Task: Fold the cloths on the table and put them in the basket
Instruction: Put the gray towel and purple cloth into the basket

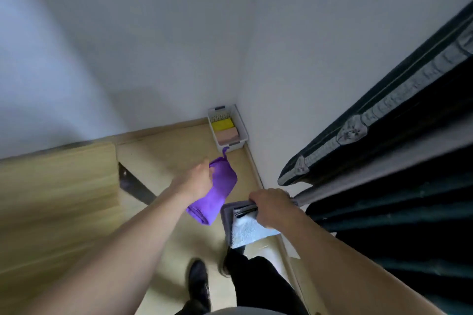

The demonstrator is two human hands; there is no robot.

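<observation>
Pale wood-look floor [179,151] runs across the lower half of the frame. A white slatted basket [227,127] stands directly on it in the room corner, right of centre, touching both walls. A wooden table top [56,176] occupies the left side. Two dark shoes [198,281] stand on the floor at lower centre.

My arms bare, no sleeves showing. No rings, no watch. My left hand [198,178] and right hand [271,208] bare too, no gloves. Long black trousers [258,286] on my legs. Dark shoe [198,280] on one foot, a bit blurry. Bit of grey top [230,312] at bottom edge.
</observation>
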